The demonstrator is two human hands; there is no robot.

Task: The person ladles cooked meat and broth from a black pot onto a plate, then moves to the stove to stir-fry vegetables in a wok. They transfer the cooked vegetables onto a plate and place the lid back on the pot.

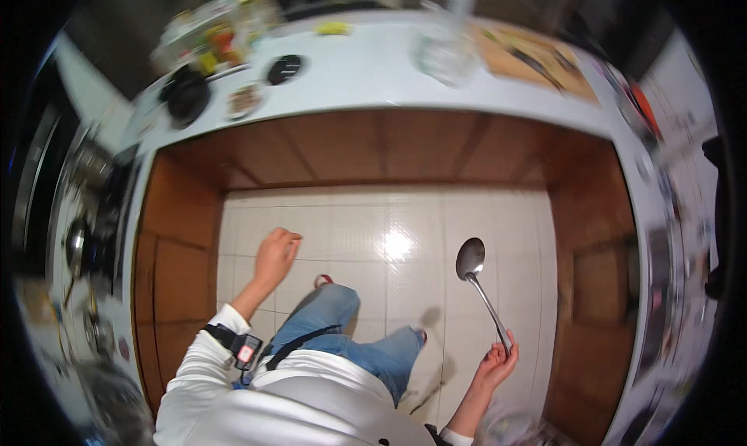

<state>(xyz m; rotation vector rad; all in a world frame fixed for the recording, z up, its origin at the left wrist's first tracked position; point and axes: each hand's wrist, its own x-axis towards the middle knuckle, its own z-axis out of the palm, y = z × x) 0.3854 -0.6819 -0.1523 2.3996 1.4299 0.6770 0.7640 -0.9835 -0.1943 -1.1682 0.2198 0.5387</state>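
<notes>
My right hand [496, 365] grips the end of the handle of a large metal serving spoon [470, 259]. The spoon is held out in front of me at the right, its bowl pointing away, above the tiled floor. On the other side, my left hand [275, 258] hangs in the air over the floor with its fingers loosely bent and holds nothing. It is apart from the counter and the cabinets.
A white counter [362, 75] wraps around ahead and both sides, above brown cabinets [385, 148]. On it are a cutting board [496, 55] with a knife [534, 65], a clear container [443, 58], a black pot [185, 98] and a small dish [244, 100]. A wok [77, 241] stands left.
</notes>
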